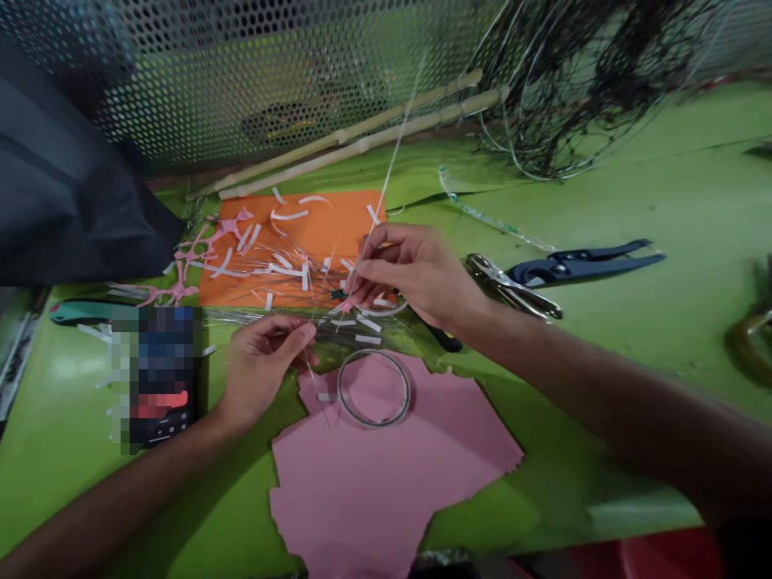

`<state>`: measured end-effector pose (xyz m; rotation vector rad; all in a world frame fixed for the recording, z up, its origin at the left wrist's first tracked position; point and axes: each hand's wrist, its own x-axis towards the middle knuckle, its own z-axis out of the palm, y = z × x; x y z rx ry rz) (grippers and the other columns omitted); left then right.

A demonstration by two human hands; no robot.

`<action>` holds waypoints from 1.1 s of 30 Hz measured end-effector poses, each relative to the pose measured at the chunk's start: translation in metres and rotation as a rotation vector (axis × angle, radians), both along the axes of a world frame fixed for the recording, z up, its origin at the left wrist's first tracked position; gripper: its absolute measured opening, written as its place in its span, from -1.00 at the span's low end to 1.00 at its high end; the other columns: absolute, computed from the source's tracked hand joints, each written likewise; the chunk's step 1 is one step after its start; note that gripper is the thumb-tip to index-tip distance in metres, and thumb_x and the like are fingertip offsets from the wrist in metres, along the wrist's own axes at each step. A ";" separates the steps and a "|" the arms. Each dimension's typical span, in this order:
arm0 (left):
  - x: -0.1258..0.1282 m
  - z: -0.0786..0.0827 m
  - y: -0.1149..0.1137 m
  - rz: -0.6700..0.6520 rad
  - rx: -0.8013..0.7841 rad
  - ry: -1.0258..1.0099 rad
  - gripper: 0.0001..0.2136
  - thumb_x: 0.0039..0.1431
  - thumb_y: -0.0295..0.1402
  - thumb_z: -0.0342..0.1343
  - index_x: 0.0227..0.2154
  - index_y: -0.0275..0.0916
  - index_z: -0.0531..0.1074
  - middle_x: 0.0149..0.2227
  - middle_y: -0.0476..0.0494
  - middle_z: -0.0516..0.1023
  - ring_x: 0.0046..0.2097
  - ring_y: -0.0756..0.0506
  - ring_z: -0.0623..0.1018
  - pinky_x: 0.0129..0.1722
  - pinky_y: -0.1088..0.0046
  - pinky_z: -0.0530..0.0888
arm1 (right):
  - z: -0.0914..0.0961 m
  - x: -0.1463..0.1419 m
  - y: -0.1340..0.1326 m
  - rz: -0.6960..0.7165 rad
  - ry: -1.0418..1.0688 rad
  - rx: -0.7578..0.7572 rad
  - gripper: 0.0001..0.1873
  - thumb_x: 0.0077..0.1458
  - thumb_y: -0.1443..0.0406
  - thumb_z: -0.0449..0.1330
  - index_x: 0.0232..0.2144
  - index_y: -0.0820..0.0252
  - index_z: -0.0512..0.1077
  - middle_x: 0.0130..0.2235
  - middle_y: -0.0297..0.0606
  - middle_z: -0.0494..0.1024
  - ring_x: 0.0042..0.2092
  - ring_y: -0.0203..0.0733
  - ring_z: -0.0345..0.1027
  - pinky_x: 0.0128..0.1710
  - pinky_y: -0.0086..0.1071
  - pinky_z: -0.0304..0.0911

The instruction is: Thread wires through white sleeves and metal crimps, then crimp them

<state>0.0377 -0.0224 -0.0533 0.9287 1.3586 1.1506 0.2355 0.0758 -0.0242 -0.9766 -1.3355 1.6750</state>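
**Left hand (262,374) and right hand (416,273) pinch clear plastic strands (271,318) over foam sheets**

Both hands closed in tight fingertip pinches, neither open. Right hand, thumb against fingers, grips near the base of one long strand (392,161) that rises toward 1 o'clock. Left hand pinches the strand bundle at the middle of the work, its thumb and forefinger meeting around 9 o'clock from the right hand. Strands fan out sideways across the hands, above an orange foam sheet (289,233) strewn with white paper strips (289,215). They look very light, thin, springy and probably slippery, so best taken close to the pinched ends, since long free lengths would whip and snag.

A clear coil (374,388) lies on a pink foam sheet (374,474) at 6 o'clock. Pink foam scraps (205,241) sit at 10 o'clock, with a dark cloth (66,177) beyond. Chrome pliers (510,285) and blue-handled pliers (579,264) lie at 3 o'clock on the green table (633,185). A pixelated phone (162,378) is at 8 o'clock. Bamboo canes (362,137), a perforated metal screen (181,72) and tangled black netting (591,72) line the far edge.
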 end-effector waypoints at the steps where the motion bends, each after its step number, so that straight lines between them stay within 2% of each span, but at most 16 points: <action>1: 0.000 0.000 0.000 -0.003 0.001 -0.002 -0.75 0.03 -0.19 0.43 -0.45 -0.25 0.56 -0.45 0.01 0.60 -0.55 0.03 0.59 -0.58 0.58 0.54 | 0.001 0.000 -0.002 -0.007 0.028 0.010 -0.71 -0.07 0.24 0.44 -0.45 0.10 0.35 -0.51 -0.38 0.62 -0.50 -0.25 0.58 -0.48 -0.42 0.56; 7: -0.002 0.000 -0.001 -0.018 0.014 -0.023 -0.78 0.09 -0.19 0.40 -0.42 -0.23 0.59 -0.47 0.01 0.60 -0.50 0.02 0.60 -0.55 0.59 0.56 | 0.002 -0.002 -0.009 -0.013 0.085 0.040 -0.66 -0.04 0.21 0.39 -0.34 0.05 0.28 -0.47 -0.43 0.61 -0.43 -0.21 0.60 -0.42 -0.36 0.56; 14: -0.003 -0.002 -0.002 -0.036 0.015 -0.065 -0.81 0.11 -0.23 0.39 -0.44 -0.23 0.59 -0.45 0.01 0.61 -0.50 0.04 0.60 -0.56 0.63 0.53 | -0.002 -0.003 -0.010 -0.039 0.069 0.024 -0.67 -0.03 0.23 0.36 -0.31 0.06 0.27 -0.46 -0.43 0.62 -0.45 -0.24 0.58 -0.42 -0.36 0.56; 25: -0.004 -0.003 -0.002 -0.025 0.021 -0.053 -0.81 0.09 -0.21 0.40 -0.40 -0.22 0.62 -0.39 -0.02 0.65 -0.45 0.03 0.60 -0.49 0.59 0.55 | -0.003 -0.004 -0.013 -0.023 0.065 0.026 -0.64 -0.05 0.20 0.42 -0.32 0.06 0.30 -0.50 -0.47 0.57 -0.47 -0.27 0.57 -0.41 -0.38 0.55; 30: -0.004 -0.005 -0.001 -0.035 0.013 -0.131 -0.81 0.11 -0.19 0.40 -0.30 -0.18 0.67 -0.34 -0.03 0.69 -0.46 0.04 0.60 -0.47 0.59 0.55 | -0.009 -0.005 -0.013 0.009 0.114 0.036 -0.62 -0.04 0.18 0.46 -0.34 0.08 0.32 -0.47 -0.40 0.64 -0.47 -0.26 0.57 -0.42 -0.38 0.56; 33: -0.005 -0.005 0.000 -0.047 0.017 -0.188 -0.80 0.11 -0.17 0.40 -0.29 -0.18 0.68 -0.32 -0.07 0.70 -0.45 0.00 0.62 -0.46 0.53 0.58 | -0.011 -0.005 -0.013 0.020 0.152 0.058 -0.69 0.00 0.24 0.43 -0.35 0.08 0.34 -0.47 -0.38 0.66 -0.46 -0.26 0.58 -0.41 -0.39 0.55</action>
